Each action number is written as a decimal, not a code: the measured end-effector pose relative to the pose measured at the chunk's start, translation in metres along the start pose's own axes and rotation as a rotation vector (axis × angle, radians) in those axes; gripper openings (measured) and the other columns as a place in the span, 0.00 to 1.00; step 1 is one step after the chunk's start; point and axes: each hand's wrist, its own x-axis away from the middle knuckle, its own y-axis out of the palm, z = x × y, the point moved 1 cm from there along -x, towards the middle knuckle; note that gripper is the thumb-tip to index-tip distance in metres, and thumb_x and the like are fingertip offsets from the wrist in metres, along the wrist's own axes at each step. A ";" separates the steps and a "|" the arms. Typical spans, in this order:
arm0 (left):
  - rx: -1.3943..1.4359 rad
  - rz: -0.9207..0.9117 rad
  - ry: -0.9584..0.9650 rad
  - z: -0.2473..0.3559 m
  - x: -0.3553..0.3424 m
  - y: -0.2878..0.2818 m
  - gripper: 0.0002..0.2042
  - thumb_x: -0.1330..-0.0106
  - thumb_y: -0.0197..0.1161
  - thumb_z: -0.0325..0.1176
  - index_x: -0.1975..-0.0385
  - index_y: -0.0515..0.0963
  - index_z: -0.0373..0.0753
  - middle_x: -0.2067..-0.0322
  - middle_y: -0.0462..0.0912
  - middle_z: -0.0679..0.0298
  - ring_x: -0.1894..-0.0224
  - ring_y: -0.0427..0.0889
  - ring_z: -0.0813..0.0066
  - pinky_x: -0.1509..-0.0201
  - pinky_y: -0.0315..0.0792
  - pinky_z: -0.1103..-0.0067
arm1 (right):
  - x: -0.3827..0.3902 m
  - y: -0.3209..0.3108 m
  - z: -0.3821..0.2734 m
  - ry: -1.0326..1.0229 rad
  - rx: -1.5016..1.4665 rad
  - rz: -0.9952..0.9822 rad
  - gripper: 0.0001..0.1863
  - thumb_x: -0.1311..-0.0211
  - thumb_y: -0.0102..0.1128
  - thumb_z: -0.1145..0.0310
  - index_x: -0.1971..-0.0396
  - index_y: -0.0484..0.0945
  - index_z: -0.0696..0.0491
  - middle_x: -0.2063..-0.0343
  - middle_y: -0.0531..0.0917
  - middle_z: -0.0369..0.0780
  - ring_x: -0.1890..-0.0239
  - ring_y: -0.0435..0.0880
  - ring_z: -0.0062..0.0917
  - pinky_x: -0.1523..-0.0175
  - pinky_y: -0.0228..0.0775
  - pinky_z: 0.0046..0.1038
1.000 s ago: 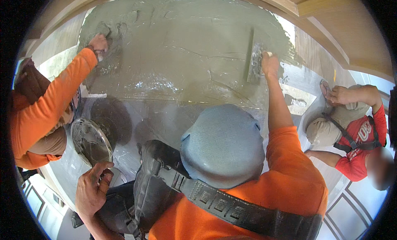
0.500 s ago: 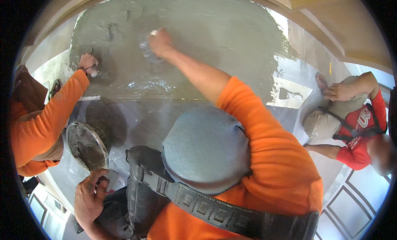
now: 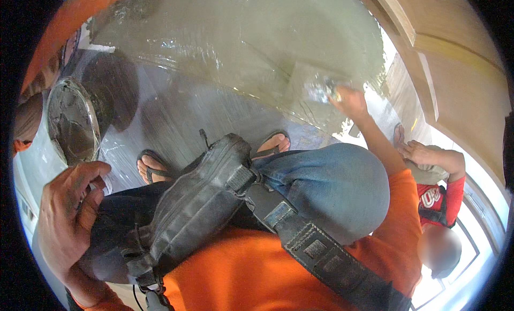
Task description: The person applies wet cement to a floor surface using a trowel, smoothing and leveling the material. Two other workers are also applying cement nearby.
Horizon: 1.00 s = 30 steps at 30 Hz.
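Observation:
My right hand (image 3: 352,103) is closed round the handle of a flat metal trowel (image 3: 316,89), whose blade lies against the wet grey mortar (image 3: 225,38) on the floor. Motion blurs the trowel's outline. At lower left, my left hand (image 3: 67,212) is loosely curled beside my dark-clad knee, thumb and forefinger apart; I make out nothing held in it. Just beyond it stands a bucket (image 3: 73,121) with grey mortar inside and smeared round its rim.
A co-worker in red (image 3: 436,198) squats at the right beside a wooden cabinet (image 3: 455,70). Another person's orange sleeve (image 3: 59,35) reaches in at upper left. My sandalled feet (image 3: 152,167) rest on grey floor planks by the mortar's edge. A black waist bag (image 3: 198,198) crosses my lap.
My view has turned toward the right. My right hand has swept the trowel from the mortar's far middle to its near right edge. The left co-worker's hand has gone out of view.

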 end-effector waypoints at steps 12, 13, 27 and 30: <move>0.062 0.013 -0.109 0.023 0.001 0.003 0.12 0.33 0.61 0.24 0.51 0.78 0.34 0.69 0.81 0.53 0.66 0.82 0.58 0.57 0.73 0.70 | -0.096 0.013 -0.014 -0.449 0.108 -0.150 0.18 0.37 0.68 0.49 0.58 0.82 0.46 0.63 0.89 0.41 0.61 0.90 0.37 0.57 0.81 0.41; 0.088 0.015 -0.059 0.016 -0.007 0.011 0.12 0.34 0.60 0.24 0.51 0.78 0.34 0.69 0.81 0.53 0.67 0.81 0.59 0.58 0.73 0.70 | -0.108 0.001 -0.019 -0.464 0.147 -0.134 0.17 0.37 0.68 0.50 0.58 0.82 0.46 0.63 0.89 0.41 0.60 0.90 0.38 0.56 0.81 0.42; 0.055 0.113 -0.083 0.015 0.014 0.023 0.09 0.32 0.60 0.24 0.54 0.79 0.33 0.65 0.83 0.51 0.66 0.80 0.58 0.56 0.73 0.68 | -0.301 -0.091 -0.078 -0.358 -0.087 0.099 0.17 0.36 0.62 0.57 0.56 0.83 0.55 0.59 0.88 0.53 0.55 0.86 0.53 0.49 0.78 0.46; 0.053 0.157 -0.067 0.011 0.027 0.024 0.10 0.31 0.60 0.26 0.54 0.79 0.31 0.64 0.83 0.49 0.65 0.80 0.59 0.55 0.73 0.68 | -0.207 -0.093 -0.042 -0.569 0.074 0.097 0.19 0.38 0.69 0.48 0.57 0.87 0.47 0.60 0.90 0.44 0.55 0.89 0.39 0.47 0.79 0.41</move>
